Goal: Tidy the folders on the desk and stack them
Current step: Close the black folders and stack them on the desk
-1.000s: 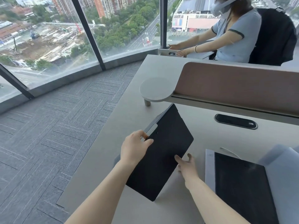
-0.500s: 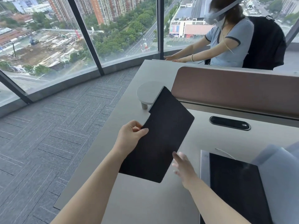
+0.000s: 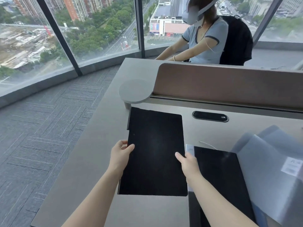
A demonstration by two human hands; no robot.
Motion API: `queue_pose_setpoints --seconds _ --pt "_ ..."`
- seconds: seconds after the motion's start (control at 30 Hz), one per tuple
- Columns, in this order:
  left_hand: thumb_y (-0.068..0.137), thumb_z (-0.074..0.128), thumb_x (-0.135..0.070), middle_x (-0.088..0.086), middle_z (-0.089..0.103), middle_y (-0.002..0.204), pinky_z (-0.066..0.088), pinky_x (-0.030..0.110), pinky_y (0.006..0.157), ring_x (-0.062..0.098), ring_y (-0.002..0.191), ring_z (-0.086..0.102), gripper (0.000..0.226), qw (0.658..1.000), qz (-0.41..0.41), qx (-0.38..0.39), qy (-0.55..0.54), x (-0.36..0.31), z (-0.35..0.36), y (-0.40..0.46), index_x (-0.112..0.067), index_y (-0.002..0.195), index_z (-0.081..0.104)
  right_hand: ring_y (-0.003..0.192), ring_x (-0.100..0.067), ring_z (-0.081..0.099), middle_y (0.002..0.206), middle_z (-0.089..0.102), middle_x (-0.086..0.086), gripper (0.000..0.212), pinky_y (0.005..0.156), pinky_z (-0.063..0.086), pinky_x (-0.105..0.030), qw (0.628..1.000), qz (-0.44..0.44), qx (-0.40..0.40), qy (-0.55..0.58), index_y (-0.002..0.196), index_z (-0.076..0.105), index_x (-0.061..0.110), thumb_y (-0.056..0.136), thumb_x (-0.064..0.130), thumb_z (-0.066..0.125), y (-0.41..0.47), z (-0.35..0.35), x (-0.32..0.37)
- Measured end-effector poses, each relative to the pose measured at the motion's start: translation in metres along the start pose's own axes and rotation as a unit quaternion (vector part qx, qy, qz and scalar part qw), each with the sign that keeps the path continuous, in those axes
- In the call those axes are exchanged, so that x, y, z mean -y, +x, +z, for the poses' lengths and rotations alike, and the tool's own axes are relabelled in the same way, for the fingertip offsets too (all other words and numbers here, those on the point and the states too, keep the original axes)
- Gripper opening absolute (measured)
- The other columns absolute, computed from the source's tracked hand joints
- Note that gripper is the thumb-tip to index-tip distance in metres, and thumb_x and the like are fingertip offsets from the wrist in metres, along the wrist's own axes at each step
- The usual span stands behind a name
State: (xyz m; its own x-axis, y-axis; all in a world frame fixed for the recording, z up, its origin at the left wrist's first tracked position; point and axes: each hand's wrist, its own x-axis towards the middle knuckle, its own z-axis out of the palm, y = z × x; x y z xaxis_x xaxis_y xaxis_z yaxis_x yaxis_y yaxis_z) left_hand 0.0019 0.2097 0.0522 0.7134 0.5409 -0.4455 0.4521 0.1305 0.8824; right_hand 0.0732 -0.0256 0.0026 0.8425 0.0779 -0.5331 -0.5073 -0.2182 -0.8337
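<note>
Head view, left to right. Carpet floor [image 3: 41, 145] and window glass at far left. Grey table [image 3: 101, 145] with a round shelf [image 3: 135, 90] at the divider [image 3: 229, 86]. Left hand [image 3: 120, 155] grips the left edge of a black folder [image 3: 155, 153], thumb on top, fingers [image 3: 122, 143] curled under. Folder lies roughly square to the table edge; whether it rests flat or is held just above the surface, cannot tell. Right hand [image 3: 188, 163] holds the folder's right edge, thumb on top, other fingers hidden beneath. Just beside it to the right, a second black folder [image 3: 221, 177] lies on the table, overlapped by translucent grey folders [image 3: 270, 169]. A person [image 3: 205, 38] sits beyond the divider.
</note>
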Motion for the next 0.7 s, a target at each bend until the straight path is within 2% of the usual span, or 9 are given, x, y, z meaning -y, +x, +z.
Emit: queue_pose_setpoints --seconds 0.07,0.17,0.27,0.33,0.4,0.47,0.53,0.63,0.7 --pt "0.089 0.068 -0.022 0.010 0.076 0.100 0.059 0.055 0.083 0.031 0.089 0.074 0.013 1.000 -0.018 0.011 -0.010 0.008 0.009 0.000 -0.018 0.101 0.066 0.089 -0.017 0.061 0.088 0.064 0.005 0.015 0.077 0.048 -0.030 1.000 -0.023 -0.015 0.007 0.077 0.062 0.020 0.091 0.026 0.062 -0.004 -0.009 -0.002" --pt "0.089 0.067 -0.018 0.011 0.076 0.097 0.060 0.054 0.081 0.032 0.086 0.075 0.011 0.999 -0.035 0.036 -0.010 0.017 0.025 0.000 -0.013 0.099 0.066 0.096 -0.019 0.068 0.100 0.073 -0.001 0.009 0.083 0.054 -0.032 0.998 -0.036 -0.049 0.016 0.095 0.069 0.018 0.089 0.019 0.062 -0.012 -0.025 -0.006" --pt "0.088 0.069 -0.018 0.011 0.076 0.095 0.060 0.053 0.080 0.032 0.084 0.075 0.012 0.997 -0.040 0.068 0.006 0.023 0.044 0.003 -0.011 0.097 0.066 0.095 -0.021 0.069 0.101 0.072 -0.003 0.011 0.084 0.054 -0.034 0.995 -0.035 -0.094 0.027 0.098 0.065 0.017 0.088 0.015 0.063 -0.018 -0.044 -0.013" --pt "0.087 0.070 -0.018 0.011 0.076 0.094 0.061 0.045 0.075 0.030 0.083 0.074 0.013 0.995 -0.042 0.093 0.020 0.027 0.057 0.003 -0.010 0.096 0.066 0.093 -0.019 0.068 0.100 0.072 -0.003 0.010 0.083 0.054 -0.033 0.992 -0.032 -0.117 0.022 0.098 0.065 0.017 0.088 0.015 0.063 -0.022 -0.059 -0.019" --pt "0.086 0.070 -0.020 0.009 0.075 0.092 0.054 0.035 0.067 0.027 0.080 0.071 0.015 0.992 -0.042 0.115 0.038 0.032 0.071 0.000 -0.010 0.095 0.065 0.091 -0.016 0.067 0.098 0.072 -0.001 0.009 0.081 0.053 -0.032 0.990 -0.036 -0.137 0.011 0.097 0.065 0.016 0.089 0.016 0.063 -0.026 -0.076 -0.025" --pt "0.088 0.068 -0.019 0.007 0.071 0.085 0.048 0.031 0.062 0.021 0.068 0.063 0.012 0.988 -0.045 0.139 0.050 0.037 0.085 -0.008 -0.008 0.093 0.064 0.085 -0.016 0.066 0.093 0.072 0.002 0.007 0.075 0.051 -0.029 0.987 -0.032 -0.160 -0.006 0.094 0.066 0.015 0.089 0.017 0.062 -0.030 -0.095 -0.033" --pt "0.090 0.066 -0.017 0.005 0.068 0.081 0.049 0.030 0.059 0.017 0.062 0.060 0.011 0.983 -0.050 0.162 0.065 0.041 0.098 -0.016 -0.007 0.090 0.063 0.076 -0.018 0.062 0.083 0.069 0.001 0.007 0.070 0.049 -0.032 0.983 -0.027 -0.180 -0.025 0.085 0.066 0.015 0.087 0.019 0.061 -0.032 -0.113 -0.041" --pt "0.090 0.066 -0.017 0.008 0.069 0.085 0.053 0.029 0.058 0.022 0.067 0.064 0.010 0.975 -0.058 0.192 0.094 0.047 0.116 -0.026 -0.008 0.088 0.062 0.086 -0.020 0.066 0.090 0.071 0.002 0.006 0.083 0.054 -0.042 0.979 -0.018 -0.197 -0.044 0.086 0.067 0.023 0.087 0.022 0.061 -0.032 -0.138 -0.052" --pt "0.088 0.067 -0.018 0.013 0.068 0.087 0.053 0.027 0.055 0.023 0.068 0.064 0.009 0.972 -0.057 0.195 0.120 0.052 0.128 -0.030 -0.010 0.087 0.062 0.094 -0.020 0.066 0.097 0.070 0.002 0.007 0.088 0.054 -0.041 0.978 -0.020 -0.201 -0.056 0.091 0.065 0.024 0.090 0.019 0.060 -0.033 -0.151 -0.057"
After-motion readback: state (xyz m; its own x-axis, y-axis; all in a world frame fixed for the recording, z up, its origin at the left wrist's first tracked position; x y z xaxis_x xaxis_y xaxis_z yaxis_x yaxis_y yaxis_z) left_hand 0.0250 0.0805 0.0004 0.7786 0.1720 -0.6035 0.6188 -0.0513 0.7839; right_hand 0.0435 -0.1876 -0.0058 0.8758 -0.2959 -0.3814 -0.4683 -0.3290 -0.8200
